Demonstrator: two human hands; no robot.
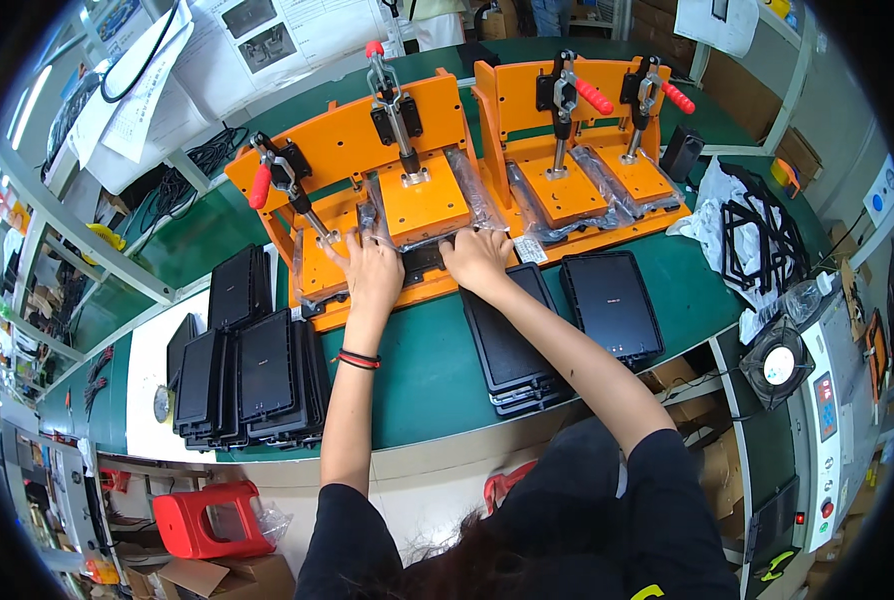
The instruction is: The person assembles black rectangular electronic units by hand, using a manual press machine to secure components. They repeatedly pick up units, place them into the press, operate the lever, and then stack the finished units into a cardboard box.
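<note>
My left hand [375, 275] rests on the front of the left orange clamping fixture [432, 120], fingers spread over its base beside the raised orange block [425, 205]. My right hand [477, 260] is at the block's front right corner, its fingers bent down at the end of a dark flat part [424, 260]. That part lies between both hands at the front edge; its far side is hidden under the block. Clear plastic film [475, 190] sticks out beside the block. Above it stands a toggle clamp [397, 115] with a red tip.
Black flat panels are stacked at left [267, 370] and right [512, 340], with another dark panel [612, 305] beside. A second orange fixture [577, 130] carries red-handled clamps. Black frames [757, 235] lie on white plastic at far right, near a small fan [775, 362]. A red stool [212, 520] stands below.
</note>
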